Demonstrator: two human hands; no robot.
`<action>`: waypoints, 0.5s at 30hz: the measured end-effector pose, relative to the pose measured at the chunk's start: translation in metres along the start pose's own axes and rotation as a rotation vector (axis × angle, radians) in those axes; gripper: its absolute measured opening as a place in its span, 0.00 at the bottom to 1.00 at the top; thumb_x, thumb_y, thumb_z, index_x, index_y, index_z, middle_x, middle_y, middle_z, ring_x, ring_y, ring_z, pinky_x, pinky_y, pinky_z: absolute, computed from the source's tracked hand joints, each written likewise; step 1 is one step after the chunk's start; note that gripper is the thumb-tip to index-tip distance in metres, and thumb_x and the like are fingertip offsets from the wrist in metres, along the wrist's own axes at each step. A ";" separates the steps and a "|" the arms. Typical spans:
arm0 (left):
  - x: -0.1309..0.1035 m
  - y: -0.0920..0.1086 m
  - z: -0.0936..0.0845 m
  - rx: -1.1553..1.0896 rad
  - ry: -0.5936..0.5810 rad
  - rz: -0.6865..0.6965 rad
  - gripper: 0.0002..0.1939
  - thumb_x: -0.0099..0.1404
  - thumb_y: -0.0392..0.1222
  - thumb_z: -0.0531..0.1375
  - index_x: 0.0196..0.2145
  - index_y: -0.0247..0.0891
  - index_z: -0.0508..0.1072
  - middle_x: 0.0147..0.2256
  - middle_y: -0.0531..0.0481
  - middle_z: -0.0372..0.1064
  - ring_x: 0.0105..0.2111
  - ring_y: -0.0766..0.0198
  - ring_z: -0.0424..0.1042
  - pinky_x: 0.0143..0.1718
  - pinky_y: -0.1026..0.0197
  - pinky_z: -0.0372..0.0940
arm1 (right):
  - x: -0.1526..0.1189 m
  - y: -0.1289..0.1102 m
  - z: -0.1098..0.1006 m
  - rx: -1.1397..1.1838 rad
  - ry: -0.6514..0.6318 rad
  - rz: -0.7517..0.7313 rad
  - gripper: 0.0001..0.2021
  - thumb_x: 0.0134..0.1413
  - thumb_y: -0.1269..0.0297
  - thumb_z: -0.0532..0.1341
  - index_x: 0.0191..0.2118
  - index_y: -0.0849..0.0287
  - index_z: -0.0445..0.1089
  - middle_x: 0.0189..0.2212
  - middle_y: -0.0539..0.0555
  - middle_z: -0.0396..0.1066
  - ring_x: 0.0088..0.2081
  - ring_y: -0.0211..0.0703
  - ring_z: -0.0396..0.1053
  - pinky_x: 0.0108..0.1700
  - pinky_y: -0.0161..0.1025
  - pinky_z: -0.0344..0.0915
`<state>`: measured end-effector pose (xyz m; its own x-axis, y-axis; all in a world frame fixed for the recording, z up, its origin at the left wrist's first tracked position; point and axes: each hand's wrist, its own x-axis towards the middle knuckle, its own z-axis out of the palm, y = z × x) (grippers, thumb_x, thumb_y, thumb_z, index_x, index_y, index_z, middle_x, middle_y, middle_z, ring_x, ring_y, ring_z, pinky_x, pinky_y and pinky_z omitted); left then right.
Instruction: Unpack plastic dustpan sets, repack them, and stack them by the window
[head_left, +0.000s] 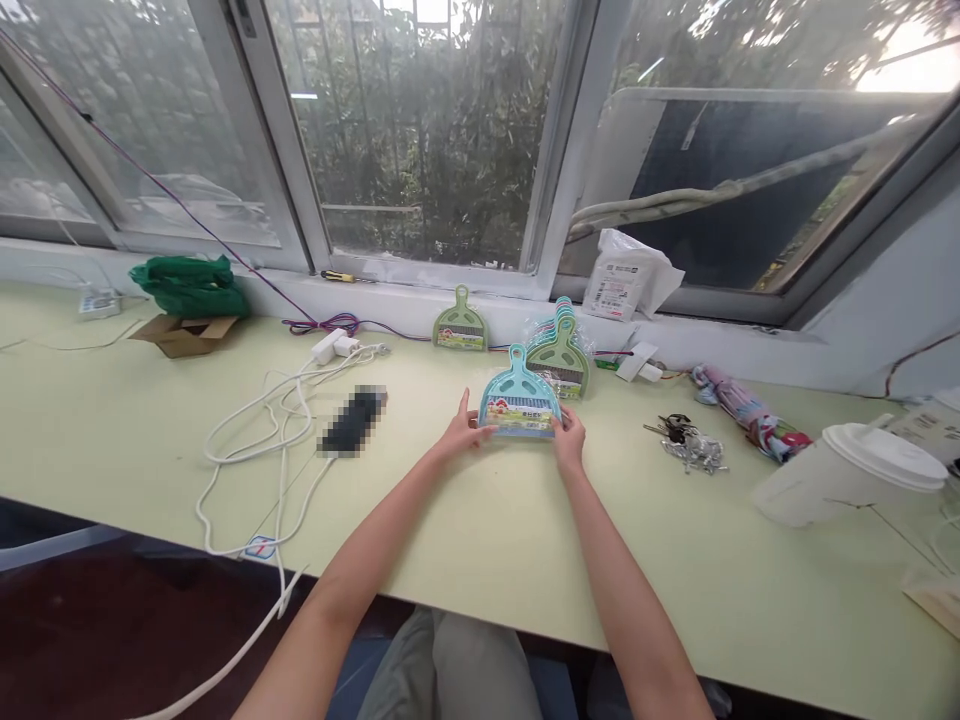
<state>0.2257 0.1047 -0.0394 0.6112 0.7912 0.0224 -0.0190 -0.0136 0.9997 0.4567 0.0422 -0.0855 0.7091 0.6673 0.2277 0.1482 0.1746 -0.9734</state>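
A light-blue mini dustpan and brush set (517, 392) with a printed label stands upright on the table, its handle pointing up. My left hand (463, 430) grips its lower left edge, thumb in front. At its lower right edge, my right hand (568, 437) is closed on the rim. Just behind it on the right leans a row of similar dustpan sets (568, 350), a green one in front and blue and pink handles behind. One green dustpan set (460, 325) stands alone against the sill, to the left.
White cables (281, 440) and a blurred dark device (352, 422) lie left. A cardboard box (184, 335) with a green bag (191, 285) is farther left. To the right are keys (679, 430), a folded umbrella (750, 410) and a lidded white cup (840, 475). A plastic package (626, 278) sits on the sill.
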 end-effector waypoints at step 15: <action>0.014 0.003 -0.045 0.692 0.505 0.034 0.15 0.64 0.43 0.56 0.50 0.46 0.68 0.43 0.47 0.74 0.40 0.55 0.72 0.40 0.59 0.62 | -0.018 -0.019 0.058 -0.228 -0.264 -0.220 0.32 0.48 0.63 0.58 0.61 0.60 0.56 0.49 0.60 0.71 0.42 0.47 0.72 0.47 0.46 0.67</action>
<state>0.1987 0.1435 -0.0368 0.1905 0.9589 0.2105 0.5564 -0.2821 0.7816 0.4016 0.0687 -0.0695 0.4468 0.8001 0.4003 0.4466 0.1883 -0.8747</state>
